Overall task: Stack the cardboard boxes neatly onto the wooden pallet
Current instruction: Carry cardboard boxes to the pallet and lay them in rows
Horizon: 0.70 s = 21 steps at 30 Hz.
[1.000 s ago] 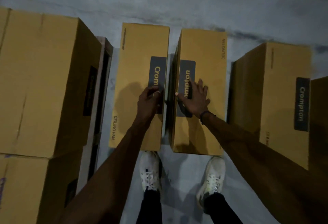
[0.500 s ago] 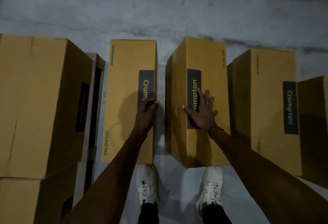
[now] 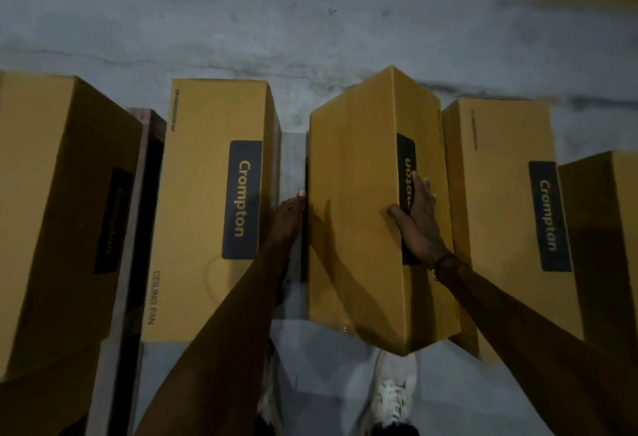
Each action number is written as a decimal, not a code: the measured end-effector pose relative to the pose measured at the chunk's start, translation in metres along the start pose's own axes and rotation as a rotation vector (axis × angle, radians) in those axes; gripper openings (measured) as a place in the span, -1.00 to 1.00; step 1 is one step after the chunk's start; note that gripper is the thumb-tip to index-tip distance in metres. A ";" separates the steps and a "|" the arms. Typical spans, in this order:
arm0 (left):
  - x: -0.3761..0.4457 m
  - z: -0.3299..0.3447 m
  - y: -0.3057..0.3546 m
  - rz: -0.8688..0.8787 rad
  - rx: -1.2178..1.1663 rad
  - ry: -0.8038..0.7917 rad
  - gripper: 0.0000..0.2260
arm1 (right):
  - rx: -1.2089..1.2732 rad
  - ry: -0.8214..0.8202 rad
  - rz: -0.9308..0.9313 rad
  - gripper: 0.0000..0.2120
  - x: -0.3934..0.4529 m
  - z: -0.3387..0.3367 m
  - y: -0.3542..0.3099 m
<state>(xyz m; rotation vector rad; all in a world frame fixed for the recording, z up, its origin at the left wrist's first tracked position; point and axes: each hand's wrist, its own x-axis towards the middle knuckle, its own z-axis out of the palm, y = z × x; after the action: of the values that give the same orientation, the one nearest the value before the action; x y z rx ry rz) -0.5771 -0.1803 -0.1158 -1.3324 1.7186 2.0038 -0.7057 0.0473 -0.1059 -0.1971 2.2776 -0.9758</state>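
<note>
Tilted box (image 3: 359, 228) between both hands
Right hand (image 3: 419, 221) lies flat on its label side, fingers straight — left hand (image 3: 291, 214) reaches down its other side, fingers hidden, grip unclear.

1. Both forearms reach forward and down from the bottom edge of the view.
2. The left hand (image 3: 291, 213) is turned edge-on, thumb up, with its fingers out of sight.
3. The right hand (image 3: 419, 219) lies palm down, fingers straight and together, thumb spread to the left.
4. A dark band circles the right wrist.
</note>
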 end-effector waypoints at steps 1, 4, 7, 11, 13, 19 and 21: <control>0.007 0.002 -0.005 0.012 -0.007 0.005 -0.68 | 0.006 0.004 -0.005 -0.22 0.000 -0.001 0.003; 0.034 0.009 -0.022 -0.013 -0.011 0.016 -0.65 | 0.022 0.015 -0.034 -0.25 0.002 -0.001 0.011; 0.064 0.015 -0.050 -0.108 -0.055 0.014 -0.62 | 0.027 0.015 -0.042 -0.27 0.002 0.001 0.014; 0.078 0.031 -0.070 -0.231 -0.105 0.002 -0.42 | 0.004 0.023 -0.073 -0.23 0.001 0.002 0.012; 0.081 0.037 -0.078 -0.231 -0.068 -0.016 -0.33 | 0.002 0.017 -0.062 -0.22 0.000 0.001 0.012; 0.091 0.024 -0.093 -0.195 0.000 0.009 0.14 | 0.021 -0.009 -0.055 -0.20 0.006 -0.010 0.014; 0.084 0.016 -0.083 -0.196 0.010 0.030 0.26 | 0.042 -0.019 -0.060 -0.15 0.003 -0.019 0.008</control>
<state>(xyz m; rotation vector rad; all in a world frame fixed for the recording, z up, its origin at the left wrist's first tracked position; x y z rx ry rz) -0.5807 -0.1737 -0.2350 -1.4718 1.5405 1.8740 -0.7191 0.0631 -0.1030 -0.2572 2.2431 -1.0466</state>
